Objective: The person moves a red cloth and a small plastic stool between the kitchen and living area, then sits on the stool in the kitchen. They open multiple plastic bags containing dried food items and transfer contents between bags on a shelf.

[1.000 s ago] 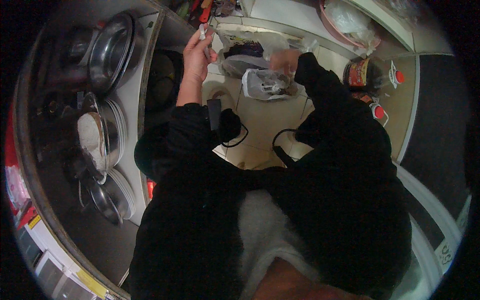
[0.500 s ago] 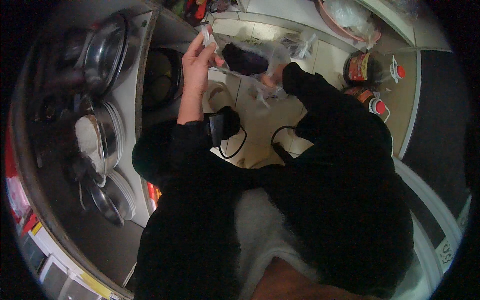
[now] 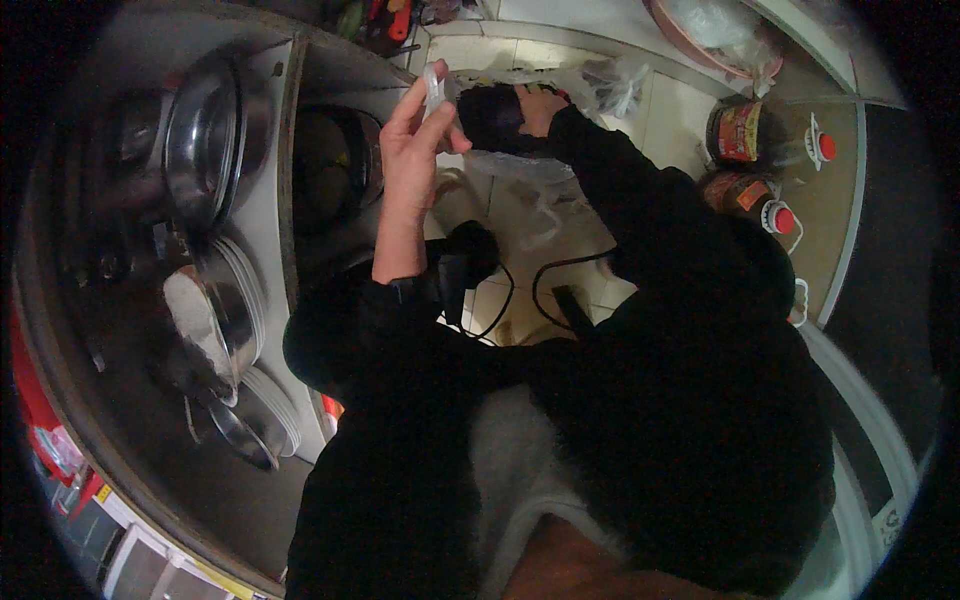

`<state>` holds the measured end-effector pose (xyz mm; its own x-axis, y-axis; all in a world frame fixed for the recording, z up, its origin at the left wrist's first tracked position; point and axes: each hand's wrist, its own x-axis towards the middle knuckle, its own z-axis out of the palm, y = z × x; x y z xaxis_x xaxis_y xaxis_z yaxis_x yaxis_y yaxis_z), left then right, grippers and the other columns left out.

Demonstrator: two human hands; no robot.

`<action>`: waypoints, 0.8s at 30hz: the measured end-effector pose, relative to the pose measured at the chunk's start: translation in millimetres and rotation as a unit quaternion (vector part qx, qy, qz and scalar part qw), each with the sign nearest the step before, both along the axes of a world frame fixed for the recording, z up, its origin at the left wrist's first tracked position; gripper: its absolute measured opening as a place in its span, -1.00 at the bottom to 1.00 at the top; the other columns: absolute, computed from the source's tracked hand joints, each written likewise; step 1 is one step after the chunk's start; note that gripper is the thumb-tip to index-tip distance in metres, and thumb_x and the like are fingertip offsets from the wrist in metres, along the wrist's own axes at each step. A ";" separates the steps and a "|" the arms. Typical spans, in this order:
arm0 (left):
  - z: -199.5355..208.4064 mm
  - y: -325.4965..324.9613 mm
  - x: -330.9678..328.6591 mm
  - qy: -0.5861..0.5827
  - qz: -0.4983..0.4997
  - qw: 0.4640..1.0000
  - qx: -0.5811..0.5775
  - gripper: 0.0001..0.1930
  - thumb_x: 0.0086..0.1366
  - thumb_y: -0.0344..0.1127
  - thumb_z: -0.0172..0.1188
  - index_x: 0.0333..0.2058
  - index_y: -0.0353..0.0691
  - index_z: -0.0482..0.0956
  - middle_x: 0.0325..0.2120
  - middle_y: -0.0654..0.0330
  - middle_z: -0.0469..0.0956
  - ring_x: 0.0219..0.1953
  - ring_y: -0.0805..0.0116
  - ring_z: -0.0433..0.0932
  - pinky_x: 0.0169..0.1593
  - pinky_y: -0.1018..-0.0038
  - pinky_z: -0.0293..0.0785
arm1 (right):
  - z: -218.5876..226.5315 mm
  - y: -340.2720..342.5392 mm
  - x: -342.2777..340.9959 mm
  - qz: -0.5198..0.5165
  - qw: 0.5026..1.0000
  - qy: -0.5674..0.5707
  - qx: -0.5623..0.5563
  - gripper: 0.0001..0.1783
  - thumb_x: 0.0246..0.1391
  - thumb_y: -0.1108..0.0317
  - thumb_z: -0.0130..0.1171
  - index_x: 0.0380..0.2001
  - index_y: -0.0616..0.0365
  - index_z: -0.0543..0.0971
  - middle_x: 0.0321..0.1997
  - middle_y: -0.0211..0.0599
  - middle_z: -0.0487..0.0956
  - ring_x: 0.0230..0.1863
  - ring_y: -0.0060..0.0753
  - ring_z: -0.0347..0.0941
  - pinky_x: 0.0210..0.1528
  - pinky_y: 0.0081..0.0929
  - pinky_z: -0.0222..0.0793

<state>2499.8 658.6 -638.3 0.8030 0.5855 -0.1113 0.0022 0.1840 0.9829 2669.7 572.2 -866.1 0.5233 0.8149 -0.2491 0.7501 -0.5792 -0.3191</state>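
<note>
My left hand [image 3: 412, 150] is raised at the upper middle, pinching a small clear plastic piece [image 3: 437, 92] between thumb and fingers; its exact kind I cannot make out. Low by the floor beyond it, a dark purple-black bundle [image 3: 490, 120] lies on or inside a clear plastic bag [image 3: 525, 165]. My right hand [image 3: 540, 108] rests on the right side of that bundle, back up, with its fingers spread over the dark surface. Some of the fingertips blend into the dark and are hard to see.
Shelves on the left hold metal bowls [image 3: 205, 130], stacked plates [image 3: 250, 300] and a bowl of white powder [image 3: 200, 318]. Large dark bottles with red caps [image 3: 780, 217] stand at the right. A pink basin [image 3: 668, 28] with plastic bags sits at the back. A black cord [image 3: 545, 275] loops between my legs.
My right hand has moved up and left, from the bag's right end onto the dark bundle. My left hand still holds the clear piece. The whole view has shifted slightly.
</note>
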 end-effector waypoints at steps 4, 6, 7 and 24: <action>-6.8 8.3 3.0 0.002 0.017 1.000 -0.010 -0.54 0.24 -0.45 0.08 0.14 -0.17 0.40 -0.57 0.32 0.48 -0.61 0.56 0.45 -0.51 0.64 0.33 | 12.0 -3.6 10.6 0.067 0.998 -0.009 0.010 -0.16 -0.22 0.10 0.35 0.13 0.19 0.25 0.05 0.01 0.43 -0.01 0.09 0.43 -0.02 -0.09 0.41; -10.3 10.2 3.8 0.005 0.025 1.000 -0.012 -0.54 0.24 -0.46 0.08 0.14 -0.16 0.40 -0.54 0.32 0.49 -0.61 0.57 0.45 -0.51 0.64 0.33 | 15.7 -3.0 10.4 0.113 0.991 -0.008 -0.066 -0.22 -0.22 0.09 0.35 0.08 0.16 0.32 -0.03 0.00 0.48 -0.04 0.06 0.45 -0.08 -0.10 0.45; -12.0 10.6 3.8 0.006 0.033 0.999 -0.014 -0.54 0.24 -0.46 0.08 0.14 -0.16 0.40 -0.52 0.32 0.49 -0.61 0.57 0.45 -0.51 0.64 0.33 | 16.3 -2.8 8.7 0.138 0.988 -0.008 -0.062 -0.25 -0.22 0.09 0.35 0.06 0.15 0.36 -0.07 0.00 0.50 -0.06 0.05 0.47 -0.11 -0.10 0.47; -20.4 2.5 -15.7 0.045 0.065 0.997 -0.013 -0.61 0.24 -0.46 0.08 0.07 -0.22 0.47 -0.08 0.20 0.52 -0.52 0.49 0.46 -0.38 0.53 0.46 | 37.3 -51.2 -39.0 0.148 0.923 0.349 0.071 -0.74 0.13 0.14 0.04 -0.21 0.04 0.51 -0.51 -0.34 0.48 -0.42 -0.41 0.43 -0.46 -0.37 0.39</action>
<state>2484.1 661.1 -658.7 0.7064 0.6805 -0.1950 0.0637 0.2133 0.9749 2630.7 521.0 -828.8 0.0245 0.9468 -0.3210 0.4515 -0.2970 -0.8414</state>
